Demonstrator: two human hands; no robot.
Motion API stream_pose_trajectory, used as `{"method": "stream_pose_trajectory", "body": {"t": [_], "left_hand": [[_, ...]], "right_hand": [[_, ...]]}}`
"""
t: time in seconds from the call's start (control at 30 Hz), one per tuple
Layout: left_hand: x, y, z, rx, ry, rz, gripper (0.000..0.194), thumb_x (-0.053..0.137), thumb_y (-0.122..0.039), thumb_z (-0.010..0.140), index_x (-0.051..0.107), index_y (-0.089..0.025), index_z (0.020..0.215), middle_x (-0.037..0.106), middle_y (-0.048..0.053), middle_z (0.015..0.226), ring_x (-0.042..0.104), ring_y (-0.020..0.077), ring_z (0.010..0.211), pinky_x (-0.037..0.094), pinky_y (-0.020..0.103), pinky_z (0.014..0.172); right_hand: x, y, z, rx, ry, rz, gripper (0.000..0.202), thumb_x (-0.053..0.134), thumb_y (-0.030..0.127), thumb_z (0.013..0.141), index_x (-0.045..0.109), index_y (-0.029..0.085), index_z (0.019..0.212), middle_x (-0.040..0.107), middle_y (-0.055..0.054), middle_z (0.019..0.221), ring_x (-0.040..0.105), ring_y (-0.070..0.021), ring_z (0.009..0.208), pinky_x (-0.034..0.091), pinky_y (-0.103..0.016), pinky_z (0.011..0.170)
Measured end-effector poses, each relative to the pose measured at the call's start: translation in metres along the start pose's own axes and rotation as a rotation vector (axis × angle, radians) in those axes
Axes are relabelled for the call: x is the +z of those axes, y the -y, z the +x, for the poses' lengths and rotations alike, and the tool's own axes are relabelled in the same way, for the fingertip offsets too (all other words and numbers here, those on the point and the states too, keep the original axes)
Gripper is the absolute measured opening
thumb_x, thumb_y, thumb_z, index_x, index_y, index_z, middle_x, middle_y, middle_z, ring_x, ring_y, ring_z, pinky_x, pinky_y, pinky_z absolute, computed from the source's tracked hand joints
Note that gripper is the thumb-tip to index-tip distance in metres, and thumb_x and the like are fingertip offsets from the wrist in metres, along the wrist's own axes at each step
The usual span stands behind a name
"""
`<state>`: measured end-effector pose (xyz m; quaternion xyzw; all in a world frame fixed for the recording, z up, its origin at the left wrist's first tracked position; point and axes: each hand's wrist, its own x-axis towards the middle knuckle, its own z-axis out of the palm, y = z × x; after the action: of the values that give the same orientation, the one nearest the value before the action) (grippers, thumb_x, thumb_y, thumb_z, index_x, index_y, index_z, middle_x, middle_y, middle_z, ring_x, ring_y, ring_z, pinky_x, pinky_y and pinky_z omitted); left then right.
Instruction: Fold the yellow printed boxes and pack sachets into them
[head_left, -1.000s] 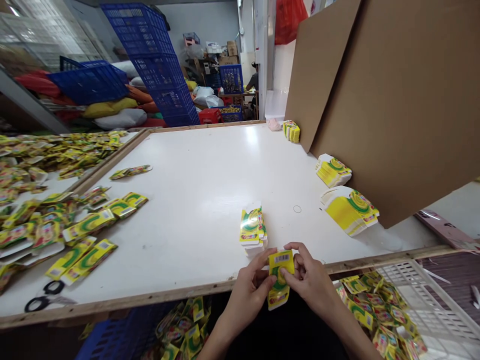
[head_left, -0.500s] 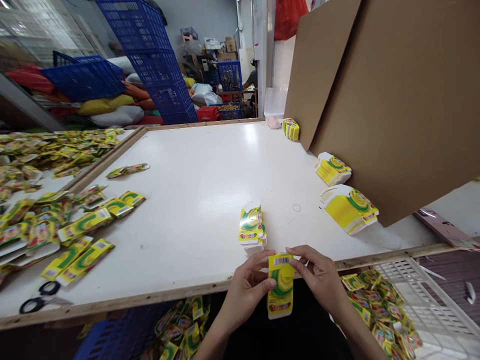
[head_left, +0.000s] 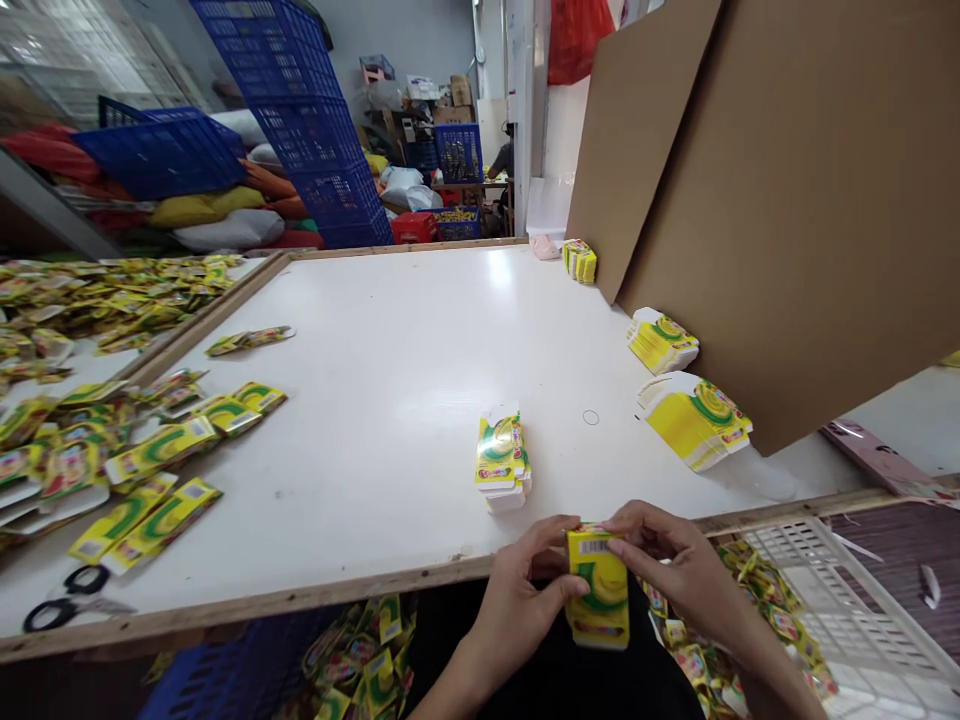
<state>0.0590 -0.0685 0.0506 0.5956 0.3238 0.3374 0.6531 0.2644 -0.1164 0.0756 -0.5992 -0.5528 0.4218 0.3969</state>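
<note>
Yellow box (head_left: 598, 592) upright, long axis toward the body, barcode end away

Black-handled scissors (head_left: 77, 600) lie at 8 o'clock. Sacks (head_left: 231, 230) are heaped at 10, beside stacked blue crates (head_left: 319, 135) at 11. A person (head_left: 504, 160) is at 12, a red bag (head_left: 577, 42) hangs at 1, and cardboard (head_left: 795, 200) leans at 2.

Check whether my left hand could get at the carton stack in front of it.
Likely yes: the carton stack sits on the tabletop just beyond the left hand, with nothing visible between, though that hand holds a yellow carton.
</note>
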Motion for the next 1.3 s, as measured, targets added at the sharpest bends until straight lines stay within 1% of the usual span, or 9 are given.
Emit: {"method": "stream_pose_trajectory", "body": {"t": [0.1, 0.2, 0.3, 0.43, 0.6, 0.83, 1.03, 1.17, 1.3], "left_hand": [[-0.024, -0.004, 0.008, 0.187, -0.118, 0.426, 0.039, 0.065, -0.025, 0.084, 0.059, -0.024, 0.123, 0.07, 0.009, 0.113, 0.069, 0.0229, 0.097, 0.055, 0.039, 0.09], [-0.06, -0.004, 0.026, 0.322, -0.245, 0.78, 0.055, 0.067, -0.026, 0.082, 0.05, -0.023, 0.134, 0.056, 0.011, 0.139, 0.047, 0.029, 0.132, 0.035, 0.051, 0.112], [-0.083, 0.005, 0.042, 0.258, -0.212, 0.951, 0.057, 0.067, -0.024, 0.081, 0.05, -0.022, 0.136, 0.047, 0.012, 0.146, 0.039, 0.0293, 0.138, 0.029, 0.053, 0.115], [-0.089, 0.014, 0.047, 0.196, -0.223, 0.967, 0.041, 0.065, -0.023, 0.083, 0.063, -0.024, 0.123, 0.053, 0.009, 0.141, 0.048, 0.0281, 0.132, 0.039, 0.048, 0.111], [-0.077, 0.014, 0.043, 0.256, -0.225, 0.83, 0.024, 0.058, -0.025, 0.087, 0.073, -0.022, 0.106, 0.068, 0.009, 0.124, 0.059, 0.0276, 0.12, 0.047, 0.045, 0.104], [-0.057, 0.018, 0.036, 0.315, -0.197, 0.721, 0.022, 0.055, -0.022, 0.089, 0.073, -0.024, 0.1, 0.077, 0.006, 0.103, 0.069, 0.0239, 0.104, 0.053, 0.037, 0.094], [-0.054, 0.009, 0.027, 0.342, -0.293, 0.582, 0.017, 0.059, -0.026, 0.088, 0.074, -0.022, 0.095, 0.077, 0.007, 0.098, 0.071, 0.0223, 0.095, 0.055, 0.034, 0.089], [-0.051, -0.003, 0.024, 0.306, -0.527, 0.044, 0.027, 0.063, -0.032, 0.086, 0.067, -0.021, 0.111, 0.072, 0.009, 0.114, 0.065, 0.0228, 0.109, 0.051, 0.036, 0.096], [-0.044, -0.011, 0.024, 0.064, -0.222, -0.445, 0.051, 0.076, -0.045, 0.072, 0.068, -0.017, 0.113, 0.071, 0.014, 0.116, 0.061, 0.0315, 0.115, 0.05, 0.042, 0.097]], "right_hand": [[-0.035, -0.006, -0.015, 0.093, 0.092, -0.284, 0.023, 0.059, 0.045, 0.085, 0.068, 0.023, 0.091, 0.067, -0.004, 0.086, 0.061, -0.0218, 0.08, 0.046, -0.031, 0.072], [-0.058, -0.015, -0.028, 0.144, 0.057, -0.431, 0.029, 0.063, 0.048, 0.081, 0.069, 0.026, 0.097, 0.067, -0.007, 0.106, 0.058, -0.0291, 0.104, 0.044, -0.038, 0.09], [-0.052, -0.019, -0.03, 0.192, 0.085, -0.404, 0.03, 0.061, 0.048, 0.082, 0.067, 0.027, 0.103, 0.067, -0.007, 0.111, 0.06, -0.0278, 0.103, 0.046, -0.037, 0.088], [-0.017, -0.016, -0.009, 0.14, 0.161, -0.231, 0.028, 0.061, 0.045, 0.084, 0.068, 0.026, 0.103, 0.07, -0.004, 0.091, 0.063, -0.022, 0.08, 0.048, -0.032, 0.073], [0.035, -0.024, 0.04, 0.066, -0.121, 0.174, 0.036, 0.063, 0.053, 0.08, 0.072, 0.019, 0.083, 0.071, -0.005, 0.073, 0.06, -0.0193, 0.066, 0.047, -0.029, 0.063], [0.093, -0.038, 0.09, 0.062, -0.359, 0.29, 0.045, 0.07, 0.059, 0.069, 0.07, 0.016, 0.085, 0.068, -0.004, 0.069, 0.051, -0.0155, 0.054, 0.042, -0.028, 0.055], [0.093, -0.037, 0.085, 0.052, -0.405, 0.439, 0.037, 0.074, 0.054, 0.066, 0.064, 0.018, 0.071, 0.061, 0.0, 0.063, 0.045, -0.0133, 0.055, 0.038, -0.026, 0.054], [0.081, -0.029, 0.066, 0.052, -0.325, 0.575, 0.037, 0.075, 0.052, 0.068, 0.063, 0.019, 0.081, 0.064, -0.001, 0.069, 0.047, -0.0116, 0.055, 0.035, -0.022, 0.049], [0.079, -0.018, 0.047, 0.076, -0.203, 0.695, 0.035, 0.079, 0.046, 0.067, 0.067, 0.019, 0.085, 0.067, -0.001, 0.072, 0.042, -0.0074, 0.05, 0.029, -0.019, 0.045]]}}
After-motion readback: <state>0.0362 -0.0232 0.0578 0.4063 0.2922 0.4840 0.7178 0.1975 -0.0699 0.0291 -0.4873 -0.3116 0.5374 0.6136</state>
